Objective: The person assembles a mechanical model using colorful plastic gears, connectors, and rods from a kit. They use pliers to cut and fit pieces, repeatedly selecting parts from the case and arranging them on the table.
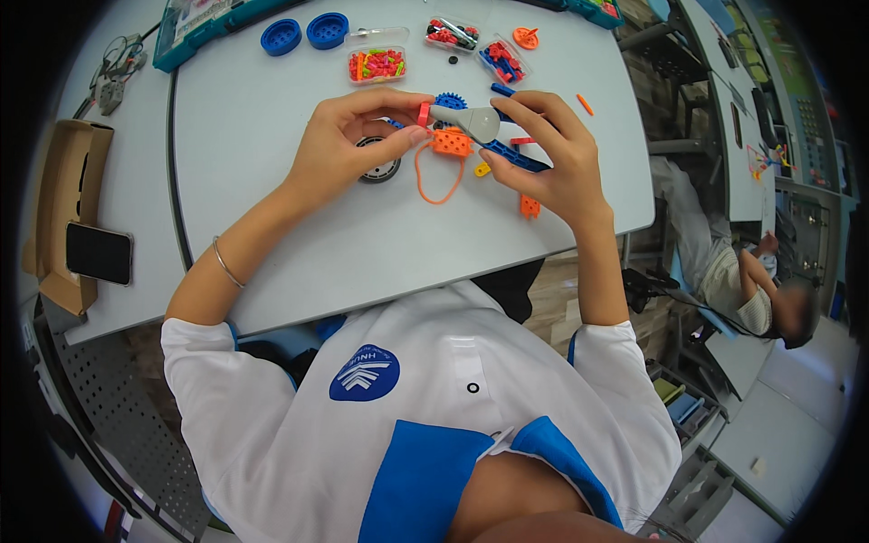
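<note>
left hand: thumb and fingers clamped on the red piece, up over the middle of the clutter.
right hand: index fingertip at the wide end of the grey tool; can't tell if the thumb closes on it too.
2 hands: apart from each other, grey tool spanning the gap.
grey tool: narrow end points left, at the red piece; exact join can't be told.
grip tip: probably best to hold the red piece near its ends, tool in line with it, steady even force, no twist.
orange block: just below the tool in view; a slip would likely knock it.
orange band: loose loop near the block, could snag a finger.
blue beam: by the right thumb, tight room there.
black wheel: partly behind the left hand, limits that side.
tabletop: open room toward the near edge, between the forearms.
3 clear boxes: beyond the hands; reaching forward risks bumping them.
</note>
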